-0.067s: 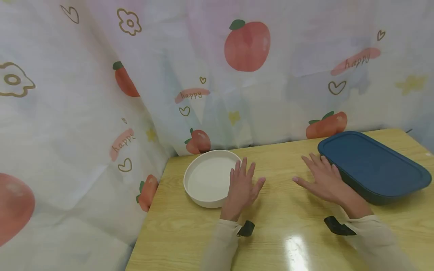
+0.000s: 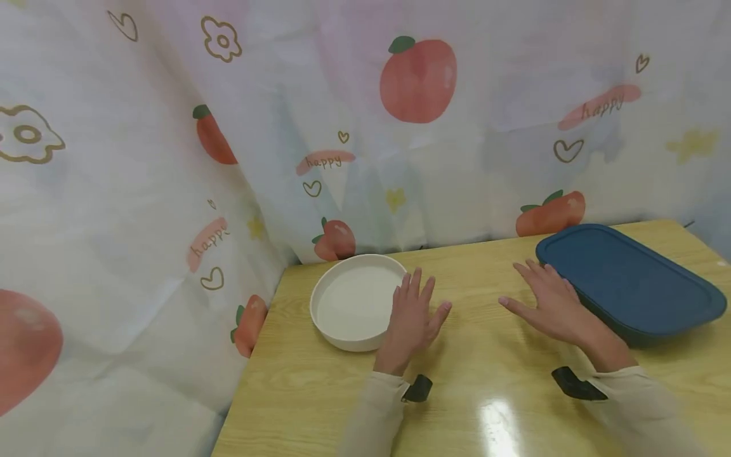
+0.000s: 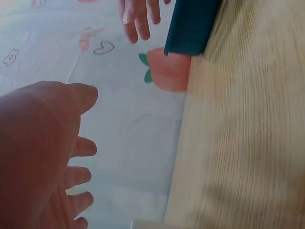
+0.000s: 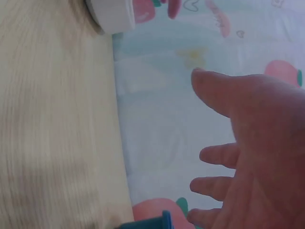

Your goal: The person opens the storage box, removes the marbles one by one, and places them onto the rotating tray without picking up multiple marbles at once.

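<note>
Round dish (image 2: 351, 304): plain off-white. Oblong box (image 2: 634, 279): dark blue. Table (image 2: 308, 393): yellow-tan, shows wood grain. Backdrop cloth (image 2: 485, 171): white, bears red fruit, green leaves, brown outlined hearts, pink strokes lettered "happy". Sleeves (image 2: 374, 409): beige.

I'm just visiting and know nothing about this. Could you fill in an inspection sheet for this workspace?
Surface: wood-grain table, bright glare near the front.
Job's things: round white dish on the left; blue container, apparently lidded, on the right.
Clutter: nothing seen.
Grips: left grip overlaps the dish's right rim in the head view, contact unclear; right grip is beside the container. Both have fingers extended and hold nothing.
Cables: none certain; thin dark bit at the back edge, too small to identify.
Surroundings: cloth printed with fruit, hearts and "happy".
</note>
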The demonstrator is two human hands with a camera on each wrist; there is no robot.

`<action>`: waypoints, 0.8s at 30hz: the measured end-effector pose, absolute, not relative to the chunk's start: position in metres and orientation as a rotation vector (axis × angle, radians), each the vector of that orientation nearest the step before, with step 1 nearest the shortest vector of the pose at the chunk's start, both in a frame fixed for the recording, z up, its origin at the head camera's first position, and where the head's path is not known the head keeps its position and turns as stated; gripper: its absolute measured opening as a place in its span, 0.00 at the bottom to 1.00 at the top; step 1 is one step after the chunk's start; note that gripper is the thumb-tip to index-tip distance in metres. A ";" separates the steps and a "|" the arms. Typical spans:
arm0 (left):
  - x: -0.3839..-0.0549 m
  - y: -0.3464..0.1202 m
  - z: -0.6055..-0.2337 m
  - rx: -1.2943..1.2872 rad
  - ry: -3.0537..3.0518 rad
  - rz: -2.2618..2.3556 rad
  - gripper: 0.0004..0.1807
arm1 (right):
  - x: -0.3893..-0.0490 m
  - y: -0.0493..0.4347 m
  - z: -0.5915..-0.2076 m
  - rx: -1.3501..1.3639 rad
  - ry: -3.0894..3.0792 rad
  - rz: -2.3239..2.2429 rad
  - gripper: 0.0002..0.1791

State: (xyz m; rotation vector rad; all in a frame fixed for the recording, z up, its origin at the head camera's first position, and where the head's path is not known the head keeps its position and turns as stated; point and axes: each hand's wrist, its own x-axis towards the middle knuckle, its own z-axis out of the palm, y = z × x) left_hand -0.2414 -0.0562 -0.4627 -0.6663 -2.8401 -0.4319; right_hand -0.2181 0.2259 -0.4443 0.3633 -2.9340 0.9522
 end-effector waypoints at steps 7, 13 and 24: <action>-0.226 -0.032 -0.463 -0.830 -2.842 -0.759 0.35 | -0.216 0.263 -0.437 0.312 -2.911 1.190 0.48; -0.217 0.003 -0.463 -0.884 -2.883 -1.211 0.36 | -0.213 0.307 -0.437 0.193 -2.968 1.092 0.46; -0.212 0.055 -0.462 -0.763 -2.891 -1.633 0.33 | -0.208 0.370 -0.442 -0.135 -2.996 0.904 0.48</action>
